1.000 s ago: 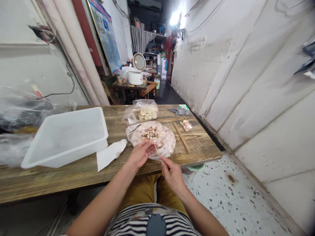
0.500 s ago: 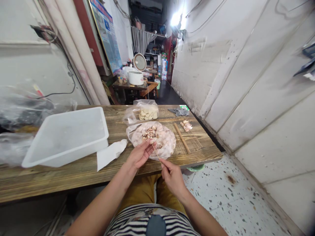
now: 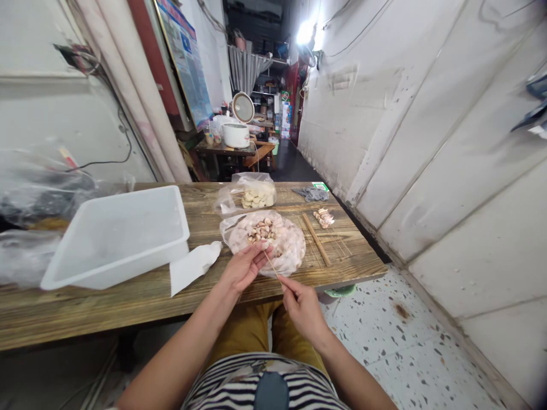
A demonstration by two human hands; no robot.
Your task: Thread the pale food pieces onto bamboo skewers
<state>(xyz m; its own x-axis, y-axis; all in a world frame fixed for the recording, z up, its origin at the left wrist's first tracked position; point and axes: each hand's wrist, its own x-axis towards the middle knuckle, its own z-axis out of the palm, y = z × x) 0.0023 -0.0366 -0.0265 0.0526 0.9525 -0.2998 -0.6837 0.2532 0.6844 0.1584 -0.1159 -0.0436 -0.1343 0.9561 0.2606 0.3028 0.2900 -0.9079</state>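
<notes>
My right hand (image 3: 301,304) is closed around the lower end of a thin wooden skewer (image 3: 272,265), which slants up to the left. At the skewer's upper tip, my left hand (image 3: 244,267) pinches what looks like a garlic clove, mostly hidden by the fingers. Both hands are at the near side of a clear plastic bag (image 3: 293,247) full of garlic cloves (image 3: 261,229), its mouth open. To its right, loose wooden skewers (image 3: 317,239) lie on the table. Beyond them are finished-looking skewers of garlic (image 3: 323,218), side by side.
A white plastic tub (image 3: 115,239) stands at the left of the wooden table (image 3: 205,196), beside a white paper sheet (image 3: 194,265). Behind the garlic is a bag of skewered pale slices (image 3: 258,197). A crumpled grey plastic bag (image 3: 314,194) lies at the far right edge.
The hands are almost where they were, still holding the skewer between them. The view has shifted very slightly; nothing else has visibly moved.
</notes>
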